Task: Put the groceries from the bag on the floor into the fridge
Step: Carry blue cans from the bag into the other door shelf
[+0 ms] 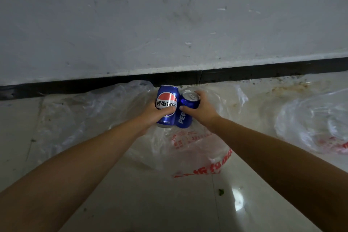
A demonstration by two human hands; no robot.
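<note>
Blue aluminium sits at the centre of the frame: two cola cans, one in each hand, side by side and touching. The left hand has its grip wrapped round the left can, which stands upright with its round logo facing the camera. The right hand has its grip closed from the side and over the top rim of the right can, which leans a little so its lid and pull tab show. Both cans are over the clear plastic bag with red print, which lies flattened on the pale tiled floor; I cannot tell whether the cans rest on it or are just clear of it.

This looks like the pick-up step, with the carry to the fridge not yet begun. No fridge shows, so the next move likely calls for rising and turning away.

Ahead, across the upper half of the frame, a grey wall with a dark skirting strip runs just behind the cans, closing that side. A second crumpled bag lies at the right edge. Open floor is in the lower frame, towards the person
</note>
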